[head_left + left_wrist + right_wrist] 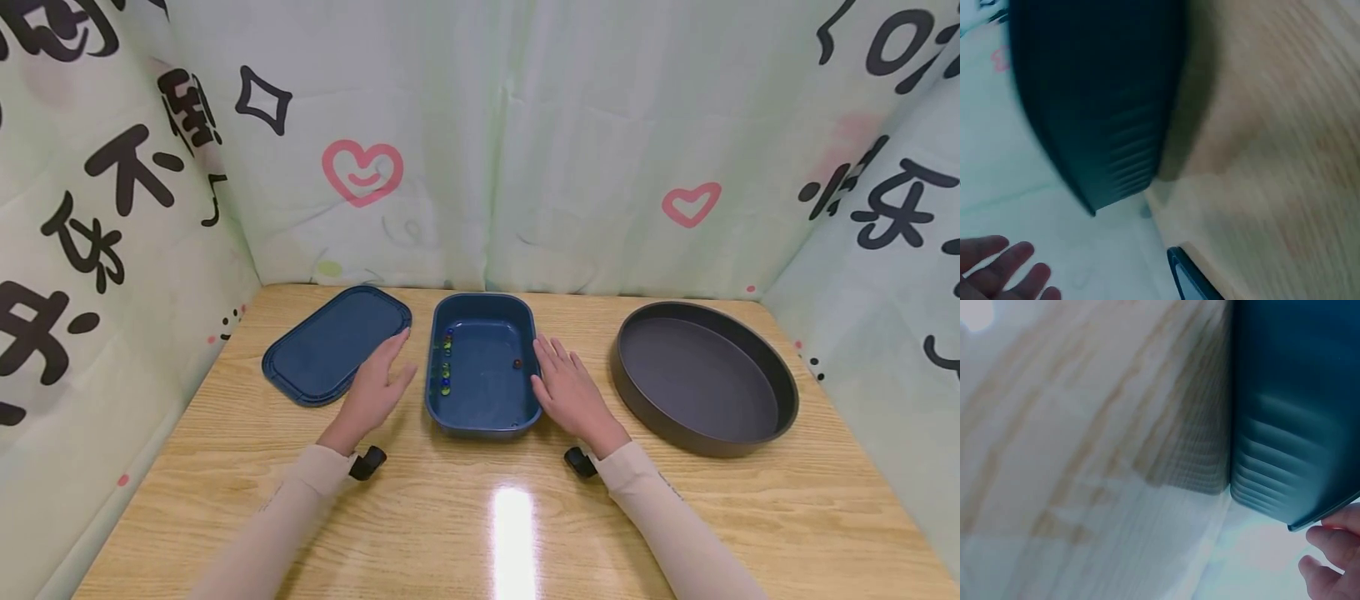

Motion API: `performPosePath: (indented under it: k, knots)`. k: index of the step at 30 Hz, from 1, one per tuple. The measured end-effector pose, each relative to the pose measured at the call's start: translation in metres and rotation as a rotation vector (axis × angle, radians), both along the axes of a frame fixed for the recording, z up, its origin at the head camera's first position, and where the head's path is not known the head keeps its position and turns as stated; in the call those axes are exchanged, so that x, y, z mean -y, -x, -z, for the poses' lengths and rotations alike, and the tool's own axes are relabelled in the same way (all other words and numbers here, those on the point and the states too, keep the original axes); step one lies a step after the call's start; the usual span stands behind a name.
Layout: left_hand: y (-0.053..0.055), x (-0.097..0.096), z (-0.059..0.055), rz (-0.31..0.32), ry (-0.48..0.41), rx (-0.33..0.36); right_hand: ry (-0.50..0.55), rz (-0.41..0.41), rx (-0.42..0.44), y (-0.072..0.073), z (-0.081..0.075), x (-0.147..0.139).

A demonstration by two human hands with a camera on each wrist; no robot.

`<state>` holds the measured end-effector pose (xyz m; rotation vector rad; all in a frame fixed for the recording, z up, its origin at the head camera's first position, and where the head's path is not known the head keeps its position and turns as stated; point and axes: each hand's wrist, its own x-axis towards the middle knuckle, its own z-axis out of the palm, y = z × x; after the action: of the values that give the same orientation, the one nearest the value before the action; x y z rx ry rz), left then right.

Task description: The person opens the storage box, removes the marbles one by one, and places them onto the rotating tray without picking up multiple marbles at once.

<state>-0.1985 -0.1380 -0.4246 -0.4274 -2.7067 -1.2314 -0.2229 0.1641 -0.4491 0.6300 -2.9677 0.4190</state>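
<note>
A blue rectangular box (483,379) stands upright in the middle of the wooden table. Several glass marbles (446,367), green, yellow and blue, lie in a line along the left part of its floor. One reddish-brown marble (517,363) sits apart near the right wall. My right hand (573,392) rests its extended fingers (1332,544) against the box's right rim. On the other side, my left hand (373,396) hovers with relaxed fingers (1007,269), a gap away from the box's left wall and beside the blue lid (337,346). Neither hand holds anything.
To the right stands a large round dark-grey pan (705,375) with a low wall. A printed curtain (510,167) encloses the table (420,517) at the back and both sides. Each wrist wears a small black camera (367,463).
</note>
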Motion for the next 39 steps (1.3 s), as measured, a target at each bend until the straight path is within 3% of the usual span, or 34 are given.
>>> performPosePath:
  k: [5,10,29,39]
  knots:
    - [0.011,-0.020,0.016,0.058,0.328,-0.093,-0.004,0.002,-0.003,0.000,0.000,-0.001]
    - [0.019,-0.030,0.025,0.055,0.484,-0.030,-0.001,-0.001,0.000,0.001,0.002,-0.001]
    - [0.029,-0.043,0.027,0.037,0.486,0.076,-0.004,0.004,0.008,-0.003,0.002,-0.003]
    - [0.027,-0.046,0.029,0.049,0.530,0.068,-0.005,0.006,-0.005,-0.007,0.002,-0.009]
